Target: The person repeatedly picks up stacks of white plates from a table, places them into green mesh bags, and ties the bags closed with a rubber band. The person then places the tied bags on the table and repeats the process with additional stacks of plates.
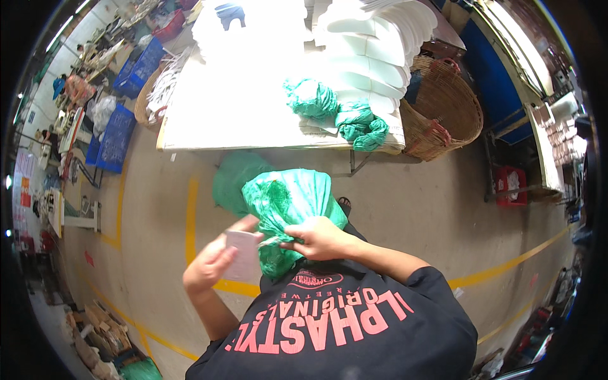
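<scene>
1. Head view: right hand (322, 238) pinches the gathered neck (273, 239) of a bulging green bag (307, 196), just beyond it.
2. Left hand (212, 263), blurred, grips a pale card (242, 256) beside that neck.
3. Bag gathered; no finished knot visible; card's attachment cannot be told.

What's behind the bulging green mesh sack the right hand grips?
Behind the bulging green mesh sack, at its upper left, a rounded darker green sack shows, with grey floor to the right. The darker sack's lower right part is covered.
</scene>
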Demonstrator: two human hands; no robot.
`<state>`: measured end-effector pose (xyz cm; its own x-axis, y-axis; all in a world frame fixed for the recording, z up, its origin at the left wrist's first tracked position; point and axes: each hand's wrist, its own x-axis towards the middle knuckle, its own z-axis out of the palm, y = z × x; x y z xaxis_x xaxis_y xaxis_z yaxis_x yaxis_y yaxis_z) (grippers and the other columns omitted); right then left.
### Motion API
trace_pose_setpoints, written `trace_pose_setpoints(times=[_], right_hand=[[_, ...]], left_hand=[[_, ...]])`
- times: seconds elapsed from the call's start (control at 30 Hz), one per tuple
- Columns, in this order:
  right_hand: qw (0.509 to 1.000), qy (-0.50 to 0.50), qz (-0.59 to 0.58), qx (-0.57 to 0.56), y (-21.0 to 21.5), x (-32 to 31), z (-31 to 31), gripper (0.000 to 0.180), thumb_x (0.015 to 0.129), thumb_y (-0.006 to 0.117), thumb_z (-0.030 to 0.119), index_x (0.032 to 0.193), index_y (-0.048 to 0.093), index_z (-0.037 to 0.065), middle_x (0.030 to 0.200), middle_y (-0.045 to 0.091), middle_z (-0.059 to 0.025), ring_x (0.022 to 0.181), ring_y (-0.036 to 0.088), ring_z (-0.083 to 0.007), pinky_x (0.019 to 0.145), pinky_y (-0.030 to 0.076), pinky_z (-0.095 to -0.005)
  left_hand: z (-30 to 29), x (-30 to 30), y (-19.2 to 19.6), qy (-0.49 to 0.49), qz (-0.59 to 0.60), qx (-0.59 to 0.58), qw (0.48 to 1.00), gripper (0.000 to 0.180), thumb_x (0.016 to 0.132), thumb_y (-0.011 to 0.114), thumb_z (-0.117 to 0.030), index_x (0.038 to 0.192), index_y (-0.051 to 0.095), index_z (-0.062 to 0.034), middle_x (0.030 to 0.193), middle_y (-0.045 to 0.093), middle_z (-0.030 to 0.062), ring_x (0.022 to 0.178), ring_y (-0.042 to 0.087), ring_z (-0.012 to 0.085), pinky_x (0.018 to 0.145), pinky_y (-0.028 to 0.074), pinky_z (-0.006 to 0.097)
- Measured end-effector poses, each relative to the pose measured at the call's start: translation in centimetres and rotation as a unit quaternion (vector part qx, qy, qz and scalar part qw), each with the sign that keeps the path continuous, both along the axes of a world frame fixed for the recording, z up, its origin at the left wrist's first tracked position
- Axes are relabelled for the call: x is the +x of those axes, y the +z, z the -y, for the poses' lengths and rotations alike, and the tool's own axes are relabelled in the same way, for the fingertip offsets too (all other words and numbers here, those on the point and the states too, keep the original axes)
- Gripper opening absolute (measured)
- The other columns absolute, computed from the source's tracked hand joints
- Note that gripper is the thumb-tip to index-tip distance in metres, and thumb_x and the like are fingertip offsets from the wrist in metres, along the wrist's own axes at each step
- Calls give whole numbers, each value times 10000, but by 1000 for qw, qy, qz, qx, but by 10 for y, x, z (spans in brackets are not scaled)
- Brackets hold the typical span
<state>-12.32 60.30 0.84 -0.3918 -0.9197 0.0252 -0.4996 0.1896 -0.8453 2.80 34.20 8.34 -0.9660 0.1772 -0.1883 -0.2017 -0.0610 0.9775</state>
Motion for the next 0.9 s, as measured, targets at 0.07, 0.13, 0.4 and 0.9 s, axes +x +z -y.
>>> trace_pose_setpoints(times=[0.07,0.13,0.4,0.9], right_hand=[[999,-34,27,22,5,-2,-11,214,1001,683,323,990,669,110,628,574,-158,593,607,-361,570,456,-465],[994,-70,61,62,8,-1,-16,276,1022,655,381,946,674,117,630,574,-159,592,601,-366,580,455,-467],[980,-150,118,54,9,10,1,202,982,682,312,976,705,112,703,641,-194,639,645,-373,606,482,-460],[921,-359,144,-30,1,10,-100,266,981,677,288,1151,735,93,848,701,-229,783,710,-394,685,528,-442]], left_hand=[[30,-1,8,114,10,-8,993,525,1131,454,-213,1574,363,55,1599,467,160,1349,600,277,1057,494,340],[43,-3,7,241,24,-38,970,499,1106,462,-123,1583,378,-2,1543,524,146,1161,684,213,960,528,294],[-42,-53,-80,5,-110,-42,993,471,864,818,-172,1232,537,-88,1439,560,161,1355,508,285,1162,378,456],[-151,-133,-119,-167,-237,-206,935,381,871,756,-93,1228,639,-30,1198,646,195,1138,615,388,972,505,456]])
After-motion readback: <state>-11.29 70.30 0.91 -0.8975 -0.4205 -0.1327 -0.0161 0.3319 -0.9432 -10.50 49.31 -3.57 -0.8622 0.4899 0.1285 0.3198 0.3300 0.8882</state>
